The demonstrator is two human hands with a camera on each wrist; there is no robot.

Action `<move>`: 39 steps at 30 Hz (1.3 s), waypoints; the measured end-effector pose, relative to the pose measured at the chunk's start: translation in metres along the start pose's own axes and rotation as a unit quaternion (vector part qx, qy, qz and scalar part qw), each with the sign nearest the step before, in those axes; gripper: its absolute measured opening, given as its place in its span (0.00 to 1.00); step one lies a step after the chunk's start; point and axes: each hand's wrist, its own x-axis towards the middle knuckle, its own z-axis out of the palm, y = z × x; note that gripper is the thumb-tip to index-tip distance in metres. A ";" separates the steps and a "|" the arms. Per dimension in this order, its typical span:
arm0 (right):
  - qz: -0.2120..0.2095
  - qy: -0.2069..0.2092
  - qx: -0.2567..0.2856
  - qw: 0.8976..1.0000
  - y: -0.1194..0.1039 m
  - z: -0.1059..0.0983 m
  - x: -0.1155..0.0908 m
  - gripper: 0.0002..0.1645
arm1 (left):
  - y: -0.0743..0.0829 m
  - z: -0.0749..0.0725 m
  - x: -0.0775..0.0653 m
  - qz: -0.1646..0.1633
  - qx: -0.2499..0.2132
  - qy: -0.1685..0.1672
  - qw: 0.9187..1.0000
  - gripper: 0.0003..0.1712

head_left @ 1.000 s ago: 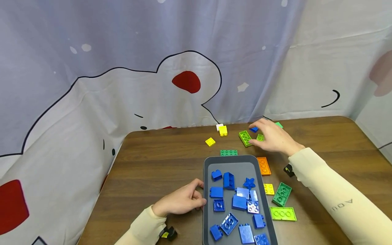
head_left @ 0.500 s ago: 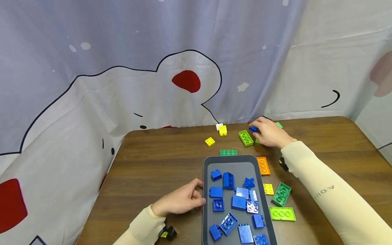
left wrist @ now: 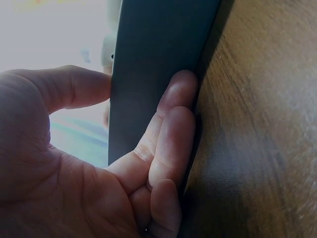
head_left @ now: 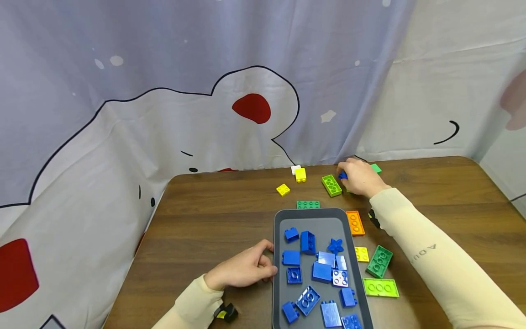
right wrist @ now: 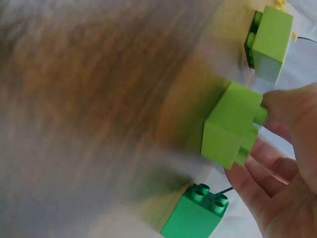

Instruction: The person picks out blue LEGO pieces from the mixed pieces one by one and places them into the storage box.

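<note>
At the back right of the table my right hand [head_left: 362, 177] pinches a small blue building brick [head_left: 343, 175] between thumb and fingers. The right wrist view hides that brick; a light green brick [right wrist: 230, 126] stands in front of the fingers there. My left hand [head_left: 242, 268] holds the left side of a dark grey tray [head_left: 316, 222], thumb at its rim and bent fingers against the outer wall [left wrist: 143, 64], close to the tabletop. Several blue bricks [head_left: 322, 272] and a blue star-shaped piece [head_left: 335, 246] lie in the tray.
Right of the tray lie an orange brick [head_left: 355, 223], a yellow one [head_left: 361, 254], a dark green one [head_left: 380, 261] and a lime one [head_left: 381, 288]. Behind it are a green brick [head_left: 308, 204], yellow bricks [head_left: 283, 189] and another lime one [head_left: 331, 185]. A curtain [head_left: 205, 132] borders the table's back.
My right hand has moved back and slightly right, past the lime bricks, and its fingers have closed around the blue brick. My left hand and the tray have stayed put.
</note>
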 end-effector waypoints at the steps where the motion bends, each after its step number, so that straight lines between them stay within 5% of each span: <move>1: 0.002 0.000 0.001 1.000 0.000 0.000 0.000 0.14 | 0.000 0.000 0.000 0.001 0.002 0.000 1.000 0.25; 21: -0.060 0.110 0.050 0.991 -0.029 -0.025 -0.043 0.12 | 0.000 0.000 0.000 -0.001 0.006 0.003 1.000 0.27; 39: -0.186 0.107 0.043 0.976 -0.089 -0.028 -0.100 0.17 | -0.002 -0.001 0.002 0.001 0.009 0.001 1.000 0.27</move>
